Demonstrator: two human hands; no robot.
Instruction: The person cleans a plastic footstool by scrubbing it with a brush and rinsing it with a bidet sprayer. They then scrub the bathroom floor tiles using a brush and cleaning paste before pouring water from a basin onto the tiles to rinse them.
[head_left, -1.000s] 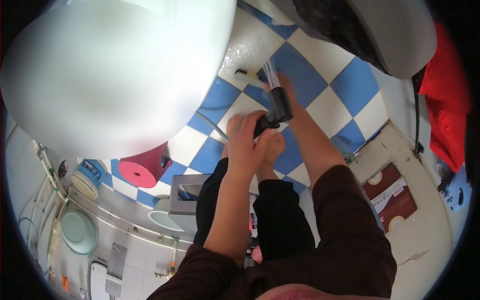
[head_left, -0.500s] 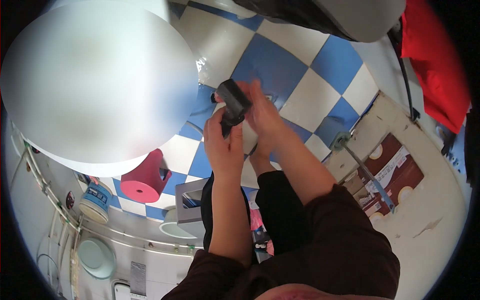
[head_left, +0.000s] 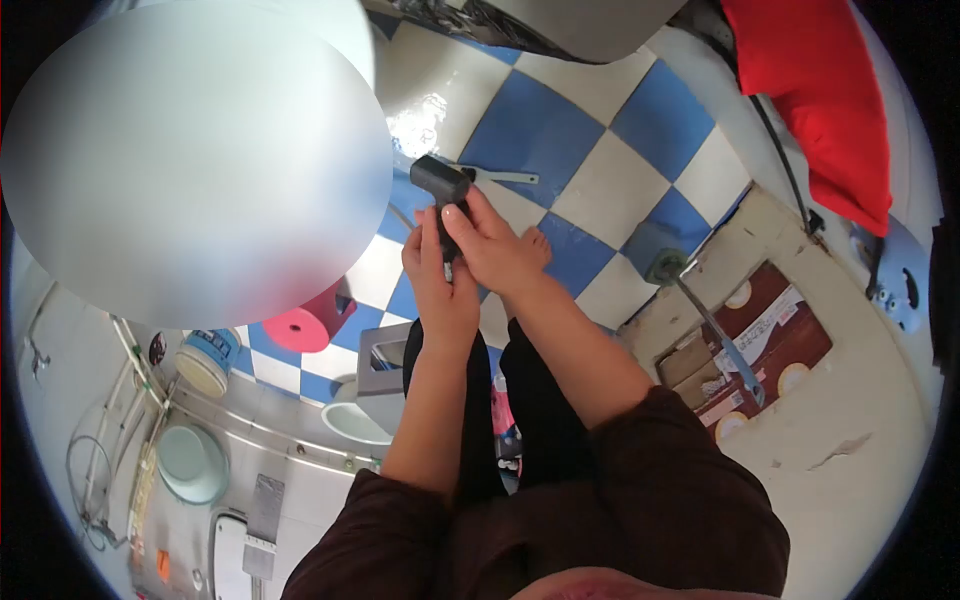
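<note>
A black object with a thick cylindrical head (head_left: pixel 439 177) and a narrower stem, shaped like a mallet, is between my hands; its exact kind does not show clearly. My left hand (head_left: pixel 436 285) grips the lower stem, its fingers wrapped from the left side. My right hand (head_left: pixel 492 245) closes on the stem from the right, just below the head. The head points up and to the left, above the blue and white floor tiles. Beyond it on the floor lies a white-handled tool (head_left: pixel 510 177) with a dark end, partly hidden by the head.
A large white rounded surface (head_left: pixel 190 170) fills the upper left. Below it are a pink stool (head_left: pixel 305 325), a bucket (head_left: pixel 208 362), a grey box (head_left: pixel 385 350) and a green basin (head_left: pixel 192 463). A long-handled brush (head_left: pixel 715 325) leans at the right, near red cloth (head_left: pixel 820 95).
The black object has turned, so its head now points to the upper left. My right hand has come down closer around the stem. The white-handled tool now shows, and the view has shifted slightly.
</note>
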